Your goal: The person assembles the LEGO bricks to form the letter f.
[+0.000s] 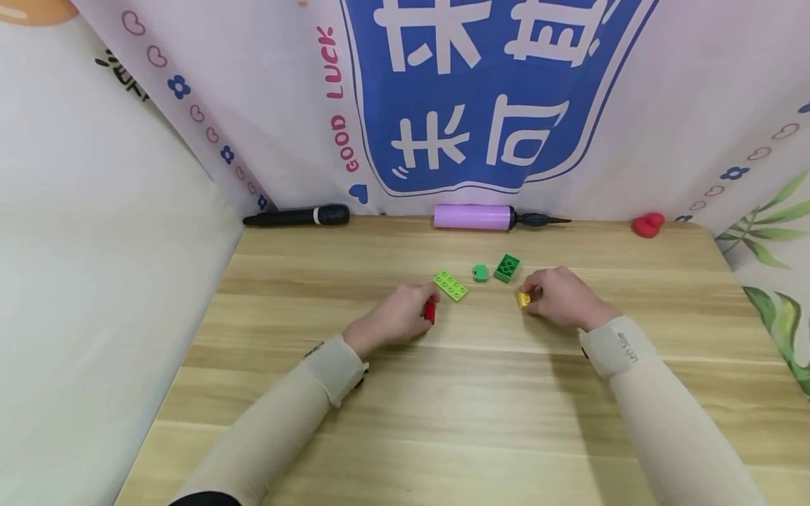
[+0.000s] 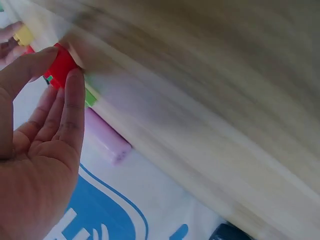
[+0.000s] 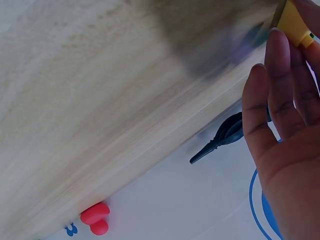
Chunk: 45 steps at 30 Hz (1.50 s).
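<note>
Between thumb and fingers, my left hand (image 1: 405,313) pinches a red toy brick (image 2: 62,65) low over the wooden table. My right hand (image 1: 563,299) holds a yellow toy brick (image 1: 524,300) by its side, seen also at the top corner of the right wrist view. Just beyond the left fingertips lies a lime green studded brick (image 1: 451,286). A small green brick (image 1: 480,273) and a dark green brick (image 1: 507,268), its hollow underside up, lie between the hands and a little farther back.
Along the table's back edge lie a black microphone-shaped object (image 1: 297,216), a purple hand pump (image 1: 474,217) with a black nozzle, and a small red rubber-looking object (image 1: 648,225). A printed cloth (image 1: 266,105) hangs right behind the table (image 1: 455,422).
</note>
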Tool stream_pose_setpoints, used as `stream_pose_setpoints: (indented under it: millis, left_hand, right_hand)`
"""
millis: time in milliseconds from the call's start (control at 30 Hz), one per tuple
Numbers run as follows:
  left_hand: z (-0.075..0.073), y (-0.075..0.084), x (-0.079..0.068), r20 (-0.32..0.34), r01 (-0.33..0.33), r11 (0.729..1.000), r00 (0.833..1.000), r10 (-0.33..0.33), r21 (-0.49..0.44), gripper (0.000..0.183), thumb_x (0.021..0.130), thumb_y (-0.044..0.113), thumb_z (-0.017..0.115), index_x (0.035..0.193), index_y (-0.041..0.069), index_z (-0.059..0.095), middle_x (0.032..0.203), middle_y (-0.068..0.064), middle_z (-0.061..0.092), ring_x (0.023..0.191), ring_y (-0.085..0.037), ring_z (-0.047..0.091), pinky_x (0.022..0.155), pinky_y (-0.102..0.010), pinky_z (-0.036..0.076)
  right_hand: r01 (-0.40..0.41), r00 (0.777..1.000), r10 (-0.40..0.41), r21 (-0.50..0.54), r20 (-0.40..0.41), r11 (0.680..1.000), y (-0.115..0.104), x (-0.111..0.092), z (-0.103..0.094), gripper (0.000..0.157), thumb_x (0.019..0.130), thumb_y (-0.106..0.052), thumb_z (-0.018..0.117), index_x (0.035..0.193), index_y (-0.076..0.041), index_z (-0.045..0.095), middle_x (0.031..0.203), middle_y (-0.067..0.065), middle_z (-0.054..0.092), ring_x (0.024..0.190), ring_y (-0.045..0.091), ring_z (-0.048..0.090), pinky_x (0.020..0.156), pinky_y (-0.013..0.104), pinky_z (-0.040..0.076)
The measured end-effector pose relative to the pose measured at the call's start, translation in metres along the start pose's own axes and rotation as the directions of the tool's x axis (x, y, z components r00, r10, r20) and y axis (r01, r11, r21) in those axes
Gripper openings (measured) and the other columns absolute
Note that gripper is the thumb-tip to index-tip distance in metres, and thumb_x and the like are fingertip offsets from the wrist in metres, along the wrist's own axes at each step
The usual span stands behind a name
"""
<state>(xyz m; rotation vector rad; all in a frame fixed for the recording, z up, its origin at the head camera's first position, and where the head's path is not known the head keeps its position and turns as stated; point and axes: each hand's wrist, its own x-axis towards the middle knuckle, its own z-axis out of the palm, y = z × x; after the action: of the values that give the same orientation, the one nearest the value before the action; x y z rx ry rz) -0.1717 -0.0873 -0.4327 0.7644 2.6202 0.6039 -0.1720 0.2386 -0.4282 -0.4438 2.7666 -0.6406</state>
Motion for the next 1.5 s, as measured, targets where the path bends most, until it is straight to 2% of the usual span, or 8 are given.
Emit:
stream_pose_setpoints:
  millis: [167, 333, 500, 733, 933, 1100, 1267, 1500]
  left_hand:
    - [0.003, -0.002, -0.003, -0.031, 0.038, 0.999, 0.999, -0.039, -0.035, 0.042, 0.091, 0.008, 0.079, 0.13, 0.003, 0.065, 0.112, -0.007, 0.065, 0.093, -0.018, 0.059, 0.08, -0.031, 0.055]
    - [0.004, -0.01, -0.005, -0.036, 0.032, 0.995, 0.999, -0.035, -0.092, 0.031, 0.091, 0.012, 0.082, 0.12, 0.006, 0.073, 0.106, -0.006, 0.066, 0.089, -0.017, 0.059, 0.078, -0.03, 0.053]
    - [0.006, -0.009, -0.001, -0.034, 0.022, 0.997, 0.999, -0.025, -0.075, 0.029, 0.093, 0.018, 0.083, 0.12, 0.009, 0.074, 0.103, -0.003, 0.066, 0.089, -0.016, 0.058, 0.076, -0.028, 0.052]
    - [0.005, -0.008, -0.001, -0.021, 0.026, 0.998, 0.999, -0.027, -0.052, 0.03, 0.093, 0.02, 0.082, 0.121, 0.009, 0.076, 0.099, -0.003, 0.065, 0.087, -0.016, 0.058, 0.074, -0.028, 0.05]
    - [0.003, -0.01, -0.004, -0.02, 0.015, 0.999, 1.0, -0.016, -0.046, 0.027, 0.092, 0.019, 0.082, 0.116, 0.009, 0.076, 0.1, -0.003, 0.066, 0.091, -0.017, 0.058, 0.079, -0.03, 0.05]
    - [0.005, -0.012, -0.007, -0.035, 0.014, 0.998, 0.999, -0.015, -0.054, 0.025, 0.09, 0.02, 0.083, 0.112, 0.009, 0.077, 0.098, -0.001, 0.066, 0.09, -0.016, 0.057, 0.077, -0.028, 0.049]
    - [0.008, -0.01, -0.007, -0.043, 0.024, 0.998, 0.999, -0.027, -0.063, 0.025, 0.09, 0.019, 0.084, 0.112, 0.008, 0.077, 0.094, 0.0, 0.067, 0.085, -0.014, 0.056, 0.07, -0.025, 0.046]
    - [0.007, -0.006, -0.01, -0.054, 0.041, 0.997, 0.998, -0.044, -0.059, 0.023, 0.09, 0.022, 0.086, 0.106, 0.008, 0.076, 0.088, -0.001, 0.065, 0.08, -0.013, 0.054, 0.065, -0.023, 0.043]
  right_hand:
    - [0.016, 1.0, -0.016, 0.009, -0.006, 1.0, 0.001, 0.001, 0.0, 0.028, 0.085, -0.009, 0.086, 0.111, 0.0, 0.078, 0.104, 0.012, 0.079, 0.091, 0.023, 0.071, 0.088, 0.049, 0.059]
    - [0.009, 1.0, -0.009, 0.028, -0.002, 1.0, 0.005, 0.002, 0.001, 0.027, 0.086, -0.009, 0.086, 0.111, -0.002, 0.077, 0.1, 0.009, 0.078, 0.088, 0.02, 0.069, 0.084, 0.045, 0.058]
    - [-0.003, 0.999, 0.001, 0.066, 0.039, 0.998, 0.003, 0.003, 0.002, 0.029, 0.088, -0.008, 0.083, 0.116, -0.004, 0.075, 0.099, 0.006, 0.074, 0.086, 0.019, 0.064, 0.08, 0.038, 0.055]
    - [0.044, 0.993, -0.052, 0.078, 0.107, 0.996, -0.037, 0.01, 0.007, 0.033, 0.092, -0.016, 0.082, 0.122, -0.006, 0.074, 0.1, 0.004, 0.074, 0.089, 0.018, 0.066, 0.081, 0.037, 0.055]
    - [0.152, 0.986, -0.16, 0.116, 0.056, 0.981, -0.078, 0.019, 0.016, 0.04, 0.093, -0.021, 0.082, 0.129, -0.005, 0.073, 0.107, 0.005, 0.076, 0.094, 0.018, 0.07, 0.085, 0.043, 0.06]
    - [0.199, 0.98, -0.2, 0.155, -0.005, 0.968, -0.105, 0.024, 0.027, 0.034, 0.093, -0.018, 0.082, 0.124, -0.008, 0.073, 0.106, 0.005, 0.076, 0.092, 0.018, 0.071, 0.08, 0.04, 0.06]
    - [0.225, 0.974, -0.224, 0.171, -0.025, 0.959, -0.114, 0.027, 0.04, 0.026, 0.092, -0.015, 0.083, 0.115, -0.009, 0.074, 0.105, 0.004, 0.075, 0.092, 0.018, 0.069, 0.08, 0.039, 0.059]
    - [0.258, 0.966, -0.256, 0.132, -0.033, 0.957, -0.115, 0.031, 0.051, 0.026, 0.092, -0.014, 0.083, 0.116, -0.009, 0.076, 0.11, 0.004, 0.075, 0.093, 0.017, 0.068, 0.084, 0.039, 0.059]
